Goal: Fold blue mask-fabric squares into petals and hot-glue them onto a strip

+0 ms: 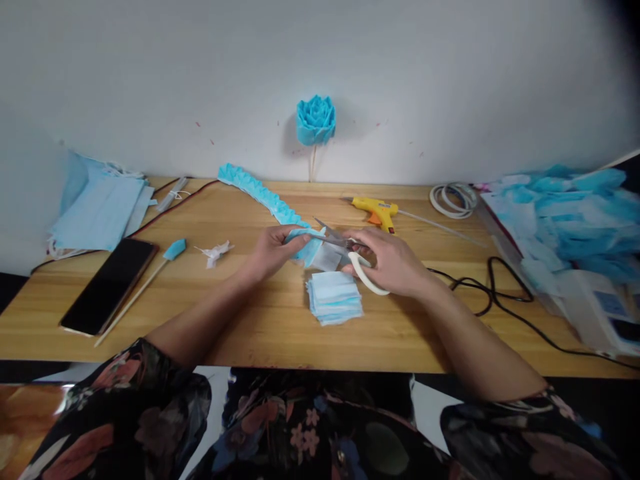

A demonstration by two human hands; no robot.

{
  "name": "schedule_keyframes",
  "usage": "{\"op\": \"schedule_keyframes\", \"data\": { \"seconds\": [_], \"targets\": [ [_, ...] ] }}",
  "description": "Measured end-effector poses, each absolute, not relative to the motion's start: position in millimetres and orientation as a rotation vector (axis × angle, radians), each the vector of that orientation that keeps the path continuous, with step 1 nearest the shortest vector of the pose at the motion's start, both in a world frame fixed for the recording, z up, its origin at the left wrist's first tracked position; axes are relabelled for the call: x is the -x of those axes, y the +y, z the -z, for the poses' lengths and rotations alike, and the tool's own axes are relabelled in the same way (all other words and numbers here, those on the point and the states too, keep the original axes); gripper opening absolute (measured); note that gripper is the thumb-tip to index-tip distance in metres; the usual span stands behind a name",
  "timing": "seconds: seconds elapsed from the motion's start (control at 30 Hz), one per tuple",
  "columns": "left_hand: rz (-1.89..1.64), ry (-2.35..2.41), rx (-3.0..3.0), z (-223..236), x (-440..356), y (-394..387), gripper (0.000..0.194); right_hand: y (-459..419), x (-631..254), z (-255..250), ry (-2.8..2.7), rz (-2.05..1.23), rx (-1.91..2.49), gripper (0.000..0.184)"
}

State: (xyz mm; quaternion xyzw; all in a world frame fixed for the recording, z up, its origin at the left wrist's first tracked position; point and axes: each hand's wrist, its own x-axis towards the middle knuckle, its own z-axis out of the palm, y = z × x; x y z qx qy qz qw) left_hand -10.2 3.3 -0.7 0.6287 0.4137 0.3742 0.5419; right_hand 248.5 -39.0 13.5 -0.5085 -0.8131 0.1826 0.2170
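My left hand [277, 252] pinches a small blue piece of mask fabric [309, 251] over the middle of the table. In my right hand [387, 259] are scissors [369, 273] with cream-white handles, their blades reaching left to the fabric. One blade stands apart from the other at the fabric's edge. Just below my hands lies a stack of cut pale-blue and white fabric squares [334, 298]. A whitish scrap [327, 257] shows beneath the blades. Behind my left hand runs a row of folded blue petals [263, 193].
A blue fabric rose [316, 120] stands against the wall. Around the table lie a yellow glue gun [375, 212], tape rolls [453, 201], a black cable [493, 293], a phone [110, 285], a stick with blue tip [145, 287], masks [100, 210] and a heaped bin [565, 220].
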Motion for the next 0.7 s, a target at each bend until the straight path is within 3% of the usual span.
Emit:
{"op": "schedule_keyframes", "data": {
  "seconds": [0.7],
  "targets": [
    [-0.888, 0.941, -1.540, 3.1, 9.5, 2.4, 0.035, -41.6, -244.4, -11.8, -2.256, -0.522, 1.369, 0.053]
  ]
}}
